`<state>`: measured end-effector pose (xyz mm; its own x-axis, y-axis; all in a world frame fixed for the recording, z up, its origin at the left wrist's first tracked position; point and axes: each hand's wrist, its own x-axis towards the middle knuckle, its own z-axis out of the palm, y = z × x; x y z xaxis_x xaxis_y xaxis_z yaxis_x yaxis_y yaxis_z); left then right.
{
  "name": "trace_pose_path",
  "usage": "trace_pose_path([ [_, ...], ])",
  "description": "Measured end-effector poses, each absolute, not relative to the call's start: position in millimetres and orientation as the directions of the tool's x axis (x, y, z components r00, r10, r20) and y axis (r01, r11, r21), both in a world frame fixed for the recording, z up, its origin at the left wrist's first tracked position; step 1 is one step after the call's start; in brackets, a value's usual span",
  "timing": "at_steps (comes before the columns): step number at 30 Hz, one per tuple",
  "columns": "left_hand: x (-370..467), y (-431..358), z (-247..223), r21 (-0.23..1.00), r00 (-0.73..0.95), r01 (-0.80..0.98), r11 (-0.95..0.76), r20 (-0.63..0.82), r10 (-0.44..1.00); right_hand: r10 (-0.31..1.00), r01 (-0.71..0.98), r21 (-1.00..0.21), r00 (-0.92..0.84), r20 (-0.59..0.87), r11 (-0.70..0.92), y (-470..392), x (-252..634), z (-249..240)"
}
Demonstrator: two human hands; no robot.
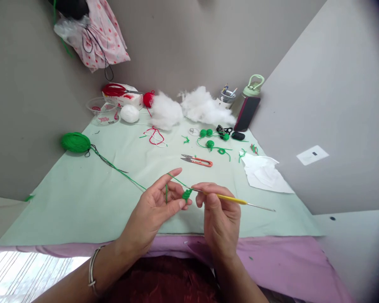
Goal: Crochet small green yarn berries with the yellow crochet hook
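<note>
Between the thumb and fingers of my left hand (156, 204) is pinched a small green crochet piece (186, 194). Green yarn runs over my raised left index finger and back to a green yarn ball (76, 142) at the left of the table. My right hand (219, 210) grips a crochet hook (232, 198) with a yellow handle and metal ends. The hook's left tip meets the top of the crochet piece; whether it sits inside a loop I cannot tell. Just beyond my hands lie orange thread snips (197, 160).
White stuffing (205, 105) stands at the back beside a white yarn ball (129, 113), red scissors (113, 89) and a clear tub (104, 113). Small green crocheted balls (210, 144) lie right of centre. A phone (246, 113) leans on a bottle (253, 86). White paper (265, 172) is at right.
</note>
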<state>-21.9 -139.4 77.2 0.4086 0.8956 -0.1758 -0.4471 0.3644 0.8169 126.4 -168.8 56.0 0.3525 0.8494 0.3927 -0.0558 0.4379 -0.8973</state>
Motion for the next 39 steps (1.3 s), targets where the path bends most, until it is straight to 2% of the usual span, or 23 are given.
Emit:
trace_pose_path([
  [6, -25, -138, 78, 0.824, 0.431, -0.432, 0.367, -0.169, 0.887, 0.854, -0.076, -0.888, 0.324, 0.408, 0.453, -169, 125, 55],
  [10, -23, -138, 78, 0.833, 0.417, -0.412, 0.369, -0.188, 0.889, 0.819, 0.034, -0.861, 0.29, 0.495, 0.508, -172, 122, 57],
  [12, -20, -140, 75, 0.832, 0.392, -0.425, 0.357, -0.186, 0.901, 0.798, 0.143, -0.834, 0.242, 0.552, 0.533, -174, 121, 56],
  [14, -17, -141, 73, 0.82, 0.373, -0.453, 0.349, -0.181, 0.91, 0.745, 0.344, -0.753, 0.186, 0.64, 0.561, -176, 121, 52],
  [16, -15, -142, 73, 0.789, 0.382, -0.485, 0.377, -0.196, 0.903, 0.646, 0.581, -0.573, 0.103, 0.756, 0.577, -179, 122, 46],
  [18, -16, -142, 74, 0.726, 0.439, -0.504, 0.468, -0.252, 0.863, 0.573, 0.698, -0.423, 0.022, 0.82, 0.578, -180, 123, 42],
  [19, -18, -141, 76, 0.686, 0.48, -0.504, 0.525, -0.283, 0.83, 0.564, 0.694, -0.417, 0.019, 0.826, 0.587, -180, 123, 42],
  [20, -19, -139, 77, 0.65, 0.518, -0.498, 0.573, -0.307, 0.799, 0.581, 0.653, -0.465, 0.047, 0.813, 0.598, -180, 124, 43],
  [22, -23, -136, 79, 0.617, 0.556, -0.49, 0.615, -0.323, 0.766, 0.658, 0.494, -0.637, 0.16, 0.736, 0.592, -179, 127, 48],
  [25, -26, -133, 81, 0.667, 0.533, -0.484, 0.566, -0.289, 0.796, 0.77, 0.18, -0.832, 0.314, 0.555, 0.525, -175, 132, 59],
  [27, -24, -134, 79, 0.729, 0.498, -0.471, 0.496, -0.244, 0.832, 0.814, 0.038, -0.867, 0.326, 0.48, 0.497, -173, 133, 63],
  [28, -22, -136, 78, 0.76, 0.476, -0.463, 0.455, -0.22, 0.851, 0.823, 0.039, -0.869, 0.302, 0.481, 0.493, -173, 132, 63],
  [30, -18, -139, 75, 0.805, 0.432, -0.454, 0.383, -0.177, 0.884, 0.788, 0.235, -0.82, 0.237, 0.569, 0.522, -175, 129, 61],
  [32, -15, -142, 72, 0.81, 0.422, -0.455, 0.371, -0.171, 0.89, 0.687, 0.513, -0.643, 0.133, 0.714, 0.568, -177, 125, 57],
  [34, -14, -143, 70, 0.796, 0.441, -0.451, 0.404, -0.194, 0.876, 0.593, 0.624, -0.507, 0.084, 0.801, 0.595, -179, 122, 52],
  [36, -16, -142, 71, 0.786, 0.459, -0.442, 0.432, -0.215, 0.862, 0.607, 0.534, -0.581, 0.151, 0.78, 0.614, -178, 122, 50],
  [39, -19, -140, 73, 0.791, 0.452, -0.431, 0.434, -0.227, 0.863, 0.759, 0.195, -0.808, 0.277, 0.589, 0.556, -174, 126, 52],
])
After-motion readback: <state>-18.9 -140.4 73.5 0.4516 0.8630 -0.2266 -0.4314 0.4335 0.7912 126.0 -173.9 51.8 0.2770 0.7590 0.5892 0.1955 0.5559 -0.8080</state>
